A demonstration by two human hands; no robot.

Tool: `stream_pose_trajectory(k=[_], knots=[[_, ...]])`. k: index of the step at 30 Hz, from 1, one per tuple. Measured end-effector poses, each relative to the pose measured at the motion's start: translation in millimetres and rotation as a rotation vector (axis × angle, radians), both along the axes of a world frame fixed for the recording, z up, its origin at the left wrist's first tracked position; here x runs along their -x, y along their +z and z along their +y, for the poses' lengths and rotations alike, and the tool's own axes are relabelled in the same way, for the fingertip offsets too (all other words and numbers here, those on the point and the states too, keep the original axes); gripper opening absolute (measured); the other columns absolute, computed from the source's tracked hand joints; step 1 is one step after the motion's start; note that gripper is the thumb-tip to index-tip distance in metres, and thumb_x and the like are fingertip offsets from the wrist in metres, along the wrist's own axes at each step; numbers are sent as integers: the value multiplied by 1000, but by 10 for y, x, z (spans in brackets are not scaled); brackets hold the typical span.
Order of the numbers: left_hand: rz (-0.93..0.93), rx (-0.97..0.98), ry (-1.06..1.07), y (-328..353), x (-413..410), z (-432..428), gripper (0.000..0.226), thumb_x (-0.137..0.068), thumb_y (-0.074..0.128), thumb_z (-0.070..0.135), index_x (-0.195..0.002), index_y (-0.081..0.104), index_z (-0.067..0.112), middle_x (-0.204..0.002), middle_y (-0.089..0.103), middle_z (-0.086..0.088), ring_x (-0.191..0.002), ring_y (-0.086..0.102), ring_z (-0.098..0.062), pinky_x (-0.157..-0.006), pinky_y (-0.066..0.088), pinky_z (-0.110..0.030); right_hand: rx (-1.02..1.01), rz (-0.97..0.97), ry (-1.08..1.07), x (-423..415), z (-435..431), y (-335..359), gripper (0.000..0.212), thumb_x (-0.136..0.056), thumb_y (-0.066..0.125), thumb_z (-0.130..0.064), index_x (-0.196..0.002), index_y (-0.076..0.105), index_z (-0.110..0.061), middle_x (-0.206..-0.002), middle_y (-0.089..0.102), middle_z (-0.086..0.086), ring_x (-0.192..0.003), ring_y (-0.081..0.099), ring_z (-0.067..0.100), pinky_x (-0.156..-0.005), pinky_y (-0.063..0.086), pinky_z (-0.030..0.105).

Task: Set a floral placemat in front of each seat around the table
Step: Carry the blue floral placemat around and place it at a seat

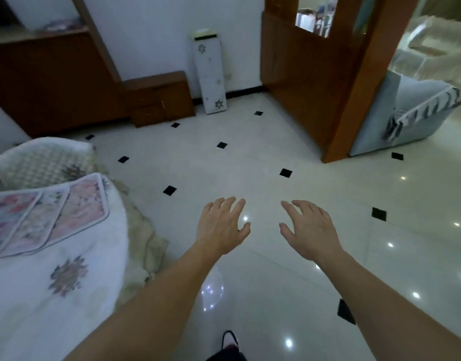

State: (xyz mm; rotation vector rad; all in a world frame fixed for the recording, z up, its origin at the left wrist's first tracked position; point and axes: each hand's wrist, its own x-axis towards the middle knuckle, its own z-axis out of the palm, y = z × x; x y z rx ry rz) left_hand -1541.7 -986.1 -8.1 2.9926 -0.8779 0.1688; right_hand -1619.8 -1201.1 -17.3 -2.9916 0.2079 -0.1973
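A fanned stack of floral placemats lies near the edge of a round table covered with a white flowered cloth, at the left of the head view. My left hand and my right hand are stretched out over the tiled floor, to the right of the table. Both hands have spread fingers and hold nothing. Neither hand touches the table or the mats.
A chair with a patterned cover stands beyond the table at the left. Dark wooden cabinets line the far wall, beside a white floral box. A wooden partition and a pale blue sofa stand at the right. My shoe shows at the bottom.
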Motion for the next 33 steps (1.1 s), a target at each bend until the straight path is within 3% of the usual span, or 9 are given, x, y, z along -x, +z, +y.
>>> stream_pose_trajectory(k=[10,15,21,33], knots=[[18,4,306,-265,-1329,898,63,-91,41,58,-145,40,24,-145,49,-2,-130,46,-25,-106,37,-41,12,-7,308,-1937,734,-97,54,-90,54,-45,-140,48,-24,-135,56,7,-127,48,25,-105,35,43],[44,30,376,-347,-2337,1239,63,-91,40,57,-145,38,25,-146,48,-1,-130,45,-24,-106,36,-40,41,30,367,-3125,1092,-112,56,-92,48,-47,-144,41,-28,-141,50,4,-133,42,22,-108,30,41],[37,35,440,-277,-3495,1667,61,-89,37,59,-140,40,26,-140,51,3,-126,47,-22,-102,40,-39,36,22,409,-4321,1482,-18,55,-91,50,-44,-142,44,-25,-138,53,6,-130,45,24,-106,33,42],[20,74,539,-300,-5105,2134,60,-90,41,56,-141,42,24,-142,51,-1,-127,48,-24,-103,39,-40,39,63,514,-6185,2040,-112,56,-92,47,-46,-144,40,-28,-141,49,3,-133,41,22,-107,32,40]])
